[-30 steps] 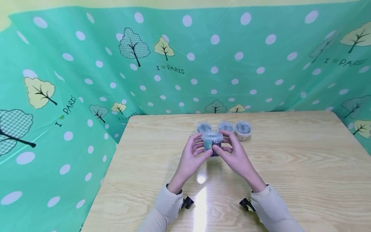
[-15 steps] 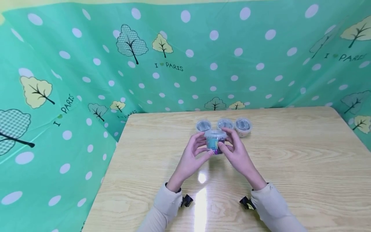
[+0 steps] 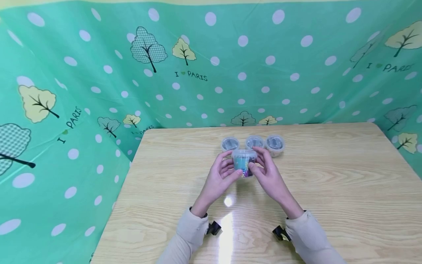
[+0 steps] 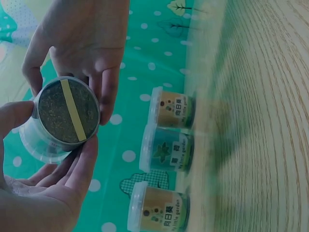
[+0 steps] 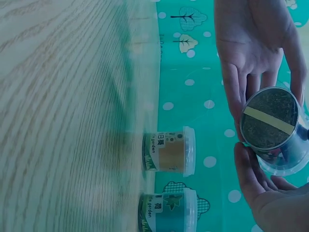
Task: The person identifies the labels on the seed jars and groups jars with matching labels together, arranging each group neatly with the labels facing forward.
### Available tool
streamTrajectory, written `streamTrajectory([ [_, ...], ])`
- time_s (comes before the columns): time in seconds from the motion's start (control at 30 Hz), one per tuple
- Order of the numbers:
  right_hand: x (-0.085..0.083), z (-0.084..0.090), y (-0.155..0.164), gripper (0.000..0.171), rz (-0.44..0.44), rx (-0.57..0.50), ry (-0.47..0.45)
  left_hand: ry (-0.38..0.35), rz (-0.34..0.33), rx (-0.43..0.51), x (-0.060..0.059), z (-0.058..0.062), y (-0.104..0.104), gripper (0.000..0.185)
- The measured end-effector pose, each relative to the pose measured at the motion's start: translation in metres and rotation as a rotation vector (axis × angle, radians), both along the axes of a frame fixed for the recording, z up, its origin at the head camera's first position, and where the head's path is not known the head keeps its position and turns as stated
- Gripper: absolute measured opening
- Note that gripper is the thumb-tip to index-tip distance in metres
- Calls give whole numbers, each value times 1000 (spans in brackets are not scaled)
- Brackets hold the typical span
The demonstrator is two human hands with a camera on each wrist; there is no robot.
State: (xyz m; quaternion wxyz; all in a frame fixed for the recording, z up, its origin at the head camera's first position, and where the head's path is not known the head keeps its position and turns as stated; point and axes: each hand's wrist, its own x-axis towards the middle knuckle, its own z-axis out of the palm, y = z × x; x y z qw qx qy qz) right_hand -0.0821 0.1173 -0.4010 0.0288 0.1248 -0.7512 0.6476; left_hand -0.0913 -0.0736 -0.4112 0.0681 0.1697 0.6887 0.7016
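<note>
A small clear plastic tub (image 3: 243, 163) with a translucent lid and a teal and purple printed label is held up above the table between both hands. My left hand (image 3: 215, 179) grips its left side, with the thumb low on the front. From the right, my right hand (image 3: 268, 178) grips it, thumb on the label. In the left wrist view the tub's base (image 4: 67, 111) shows dark, soil-like contents and a pale yellow strip across it. Behind it stand three similar lidded tubs: a left one (image 3: 230, 143), a middle one (image 3: 254, 141) and a right one (image 3: 275, 145).
The wood-grain table (image 3: 165, 190) reflects a bright light near its front. A green polka-dot cloth (image 3: 197, 91) with trees hangs behind and at the sides. Black wrist devices, one on the left (image 3: 214, 228) and one on the right (image 3: 281, 233), sit by the sleeves.
The tub has turned in the hands, so more of the teal part and coloured print of its label faces me. It has shifted slightly right. The three standing tubs stay in place.
</note>
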Motion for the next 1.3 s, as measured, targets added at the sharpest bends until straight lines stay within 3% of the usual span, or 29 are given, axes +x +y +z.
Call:
streamTrajectory([
  [0.33,2,2,-3,60,-29,15,-36,-13,72,22,3,-1,0,65],
  [0.8,3,1,0,53,-5,-52,11,22,7,41,1,0,-1,62],
  [1.07,5,1,3,50,-9,-67,-20,-19,-47,134,1,-2,1,59],
  [1.3,4,1,2,49,10,-73,-17,-11,-41,115,2,-2,-1,64],
])
